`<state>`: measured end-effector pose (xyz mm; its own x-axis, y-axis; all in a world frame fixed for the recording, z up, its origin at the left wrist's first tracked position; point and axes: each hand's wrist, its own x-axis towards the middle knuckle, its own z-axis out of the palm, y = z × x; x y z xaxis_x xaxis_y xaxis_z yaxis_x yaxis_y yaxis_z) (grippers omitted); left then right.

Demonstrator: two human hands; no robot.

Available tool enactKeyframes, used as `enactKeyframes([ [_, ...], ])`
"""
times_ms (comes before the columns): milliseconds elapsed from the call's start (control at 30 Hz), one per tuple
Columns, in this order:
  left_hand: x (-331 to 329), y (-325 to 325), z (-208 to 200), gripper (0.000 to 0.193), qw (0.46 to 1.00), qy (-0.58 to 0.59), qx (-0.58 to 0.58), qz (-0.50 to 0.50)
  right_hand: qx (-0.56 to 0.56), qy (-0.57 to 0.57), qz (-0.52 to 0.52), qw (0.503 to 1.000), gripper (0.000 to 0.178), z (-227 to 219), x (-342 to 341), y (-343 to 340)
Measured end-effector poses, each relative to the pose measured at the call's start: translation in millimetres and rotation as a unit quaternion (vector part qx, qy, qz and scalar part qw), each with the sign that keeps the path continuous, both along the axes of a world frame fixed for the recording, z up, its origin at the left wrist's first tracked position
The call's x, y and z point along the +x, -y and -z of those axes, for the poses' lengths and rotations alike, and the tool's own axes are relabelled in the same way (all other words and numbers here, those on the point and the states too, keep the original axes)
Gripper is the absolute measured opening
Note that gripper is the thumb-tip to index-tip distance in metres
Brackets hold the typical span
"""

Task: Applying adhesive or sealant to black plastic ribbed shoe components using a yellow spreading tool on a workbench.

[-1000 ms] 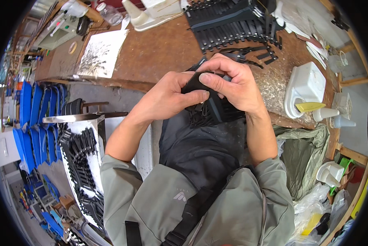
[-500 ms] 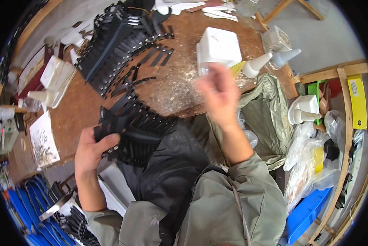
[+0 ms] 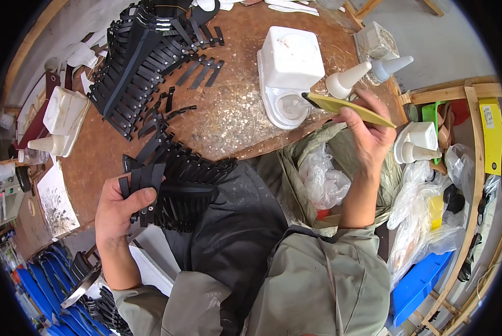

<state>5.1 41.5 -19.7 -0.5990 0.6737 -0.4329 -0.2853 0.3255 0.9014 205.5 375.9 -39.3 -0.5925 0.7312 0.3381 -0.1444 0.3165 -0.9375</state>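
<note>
My left hand (image 3: 116, 207) is closed, thumb on top, on the crossed ends of a black strap piece (image 3: 146, 178) dotted with small metal rivets. More riveted black straps (image 3: 189, 187) spread from it over my dark-clad lap. Raised beyond the table's right front edge, my right hand (image 3: 371, 134) grips a flat yellow brush (image 3: 354, 109) between thumb and fingers. The brush's dark tip points left, over the round cup (image 3: 293, 106) of a white glue dispenser (image 3: 293, 59). A white cone-shaped cap (image 3: 349, 79) stands just behind the brush.
A large pile of riveted black straps (image 3: 133, 73) covers the brown table's (image 3: 234, 101) far left. Another white dispenser (image 3: 66, 115) stands at the left edge. Below my right forearm sits an open green sack (image 3: 287, 185) with clear plastic bags. Blue trays (image 3: 49, 280) lie lower left.
My right hand has moved right from in front of the white dispenser and now holds the yellow brush tilted. The dispenser's cup has come into sight. My left hand keeps its hold.
</note>
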Motion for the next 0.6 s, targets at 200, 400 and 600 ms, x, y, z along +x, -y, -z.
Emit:
enactKeyframes([
  [200, -2.2, -3.6, 2.9, 0.03, 1.0, 0.018, 0.007, 0.014, 0.325, 0.205, -0.101, 0.918, 0.021, 54.0, 17.9, -6.0],
  [400, -2.9, -6.0, 3.3, 0.033, 1.0, 0.013, 0.004, 0.009, -0.021, 0.197, 0.026, 0.98, 0.021, 44.2, 20.7, -0.7],
  [600, -4.8, -9.6, 0.1, 0.037, 1.0, 0.024, -0.009, 0.012, -0.213, 0.109, 0.078, 0.968, 0.023, 75.7, 16.0, -4.7],
])
